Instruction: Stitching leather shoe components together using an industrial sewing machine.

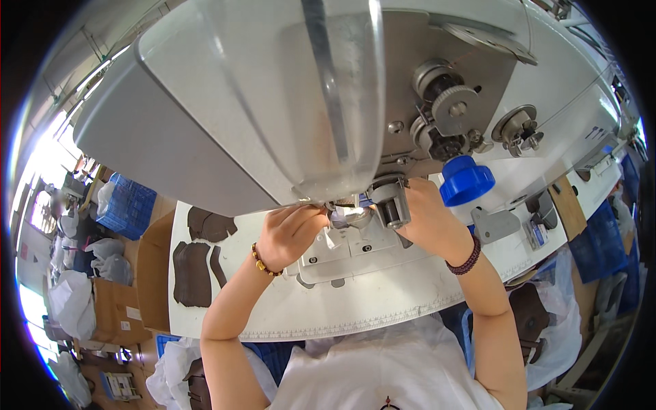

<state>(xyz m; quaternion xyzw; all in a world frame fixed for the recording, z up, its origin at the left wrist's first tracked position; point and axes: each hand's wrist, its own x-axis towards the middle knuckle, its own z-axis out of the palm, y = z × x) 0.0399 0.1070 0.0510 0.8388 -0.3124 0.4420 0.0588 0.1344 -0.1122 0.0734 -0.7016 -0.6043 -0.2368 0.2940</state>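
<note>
A large pale sewing machine fills the upper part of the view, with a blue knob and metal thread-tension parts on its right side. My left hand is beside the needle area, fingers bent and pressed together at the tips. Whatever they pinch is too small or hidden to make out. On the other side, my right hand reaches in behind a metal roller part, which hides its fingertips. Between the hands lies the metal needle plate.
Brown cut pieces lie on the white table at left, with a narrow strip beside them. Cardboard boxes and a blue crate stand further left. Plastic bags hang at right.
</note>
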